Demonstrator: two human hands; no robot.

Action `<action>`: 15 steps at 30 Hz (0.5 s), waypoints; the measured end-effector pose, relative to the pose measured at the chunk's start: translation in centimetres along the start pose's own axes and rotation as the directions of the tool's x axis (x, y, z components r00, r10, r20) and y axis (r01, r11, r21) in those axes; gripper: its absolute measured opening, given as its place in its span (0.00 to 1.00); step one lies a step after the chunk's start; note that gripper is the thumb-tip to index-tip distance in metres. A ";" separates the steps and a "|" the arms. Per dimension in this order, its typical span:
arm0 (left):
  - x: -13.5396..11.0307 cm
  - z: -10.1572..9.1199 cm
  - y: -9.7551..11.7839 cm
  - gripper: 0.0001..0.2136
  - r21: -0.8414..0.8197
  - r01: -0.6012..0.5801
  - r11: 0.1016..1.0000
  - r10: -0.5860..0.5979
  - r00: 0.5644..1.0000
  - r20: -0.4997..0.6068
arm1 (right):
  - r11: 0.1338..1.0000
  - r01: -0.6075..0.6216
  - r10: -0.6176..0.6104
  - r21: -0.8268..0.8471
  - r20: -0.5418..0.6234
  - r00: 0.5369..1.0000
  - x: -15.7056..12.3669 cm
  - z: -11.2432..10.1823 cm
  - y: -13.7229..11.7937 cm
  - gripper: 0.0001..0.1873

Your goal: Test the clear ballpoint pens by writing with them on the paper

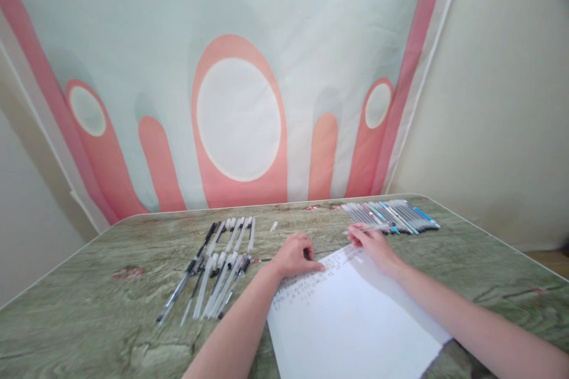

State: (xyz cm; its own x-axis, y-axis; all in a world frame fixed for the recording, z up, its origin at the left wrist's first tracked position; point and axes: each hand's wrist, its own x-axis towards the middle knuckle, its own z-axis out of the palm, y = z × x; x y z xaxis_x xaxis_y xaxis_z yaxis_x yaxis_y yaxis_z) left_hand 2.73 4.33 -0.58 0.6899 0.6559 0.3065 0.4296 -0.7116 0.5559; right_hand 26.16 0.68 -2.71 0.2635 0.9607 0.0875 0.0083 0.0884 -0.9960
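Note:
A white sheet of paper (pixel 355 325) lies on the green marbled table (pixel 89 308), with small handwriting along its far edge. My left hand (pixel 296 256) rests on the paper's far left corner, fingers curled in a loose fist. My right hand (pixel 373 244) is closed on a pen (pixel 371 228) held over the paper's far right corner, its tip pointing left. Left of my left hand lies a group of pens with white and black barrels (pixel 217 269). Beyond my right hand is a tight row of grey, teal and blue pens (pixel 391 215).
A single white pen cap (pixel 273 227) lies between the two groups. A pale hanging cloth with pink arches (pixel 240 100) covers the wall behind the table. The table's rounded far edge (pixel 284 204) runs just below it. A beige wall stands at the right.

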 end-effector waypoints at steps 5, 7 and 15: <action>0.0 0.0 0.1 0.16 -0.007 0.024 1.000 -0.024 1.000 -0.007 | 0.949 0.165 -0.173 -0.269 -0.006 0.985 -0.6 -1.6 0.1 0.06; 0.0 0.0 0.1 0.16 0.004 0.025 1.000 -0.025 1.000 -0.007 | 0.915 0.183 -0.197 -0.360 -0.003 0.980 -0.4 -1.7 0.2 0.06; 0.0 0.2 -0.3 0.16 0.043 -0.020 0.999 0.020 1.000 -0.015 | 0.816 0.244 -0.282 -0.525 0.008 0.959 -0.2 -2.1 0.9 0.08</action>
State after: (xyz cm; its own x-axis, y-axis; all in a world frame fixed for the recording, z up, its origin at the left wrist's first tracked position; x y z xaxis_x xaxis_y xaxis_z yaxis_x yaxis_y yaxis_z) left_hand 2.67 4.51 -0.94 0.6898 0.6449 0.3289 0.4409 -0.7346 0.5157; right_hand 28.19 0.03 -3.69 0.2428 0.8988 0.3650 0.5772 0.1686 -0.7990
